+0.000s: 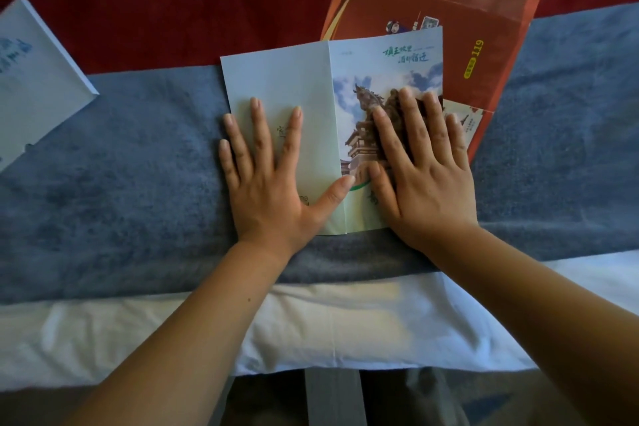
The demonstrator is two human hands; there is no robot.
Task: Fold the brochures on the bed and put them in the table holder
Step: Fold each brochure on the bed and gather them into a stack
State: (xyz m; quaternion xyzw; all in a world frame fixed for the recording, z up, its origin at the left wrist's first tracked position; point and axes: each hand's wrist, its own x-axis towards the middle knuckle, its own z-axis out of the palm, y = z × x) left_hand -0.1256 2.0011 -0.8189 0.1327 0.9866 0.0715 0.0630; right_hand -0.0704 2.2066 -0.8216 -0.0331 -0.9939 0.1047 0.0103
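While your left hand point(266, 180) and right hand point(422, 166) lie flat and released, grasping nothing, they press the pale brochure point(311, 86) on the blue towel point(138, 156) of the bed. The paper looks thin, light and easy to crease, so I think you should pinch it at an outer edge.

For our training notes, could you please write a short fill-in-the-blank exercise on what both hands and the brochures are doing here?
1. Both hands press flat on the pale green brochure, which lies on a ____ towel.
2. The right hand covers the panel printed with a ____ statue.
3. The left hand rests on the ____ panel.
4. The red brochure lies partly ____ the green one.

Answers: blue; horse; plain; under
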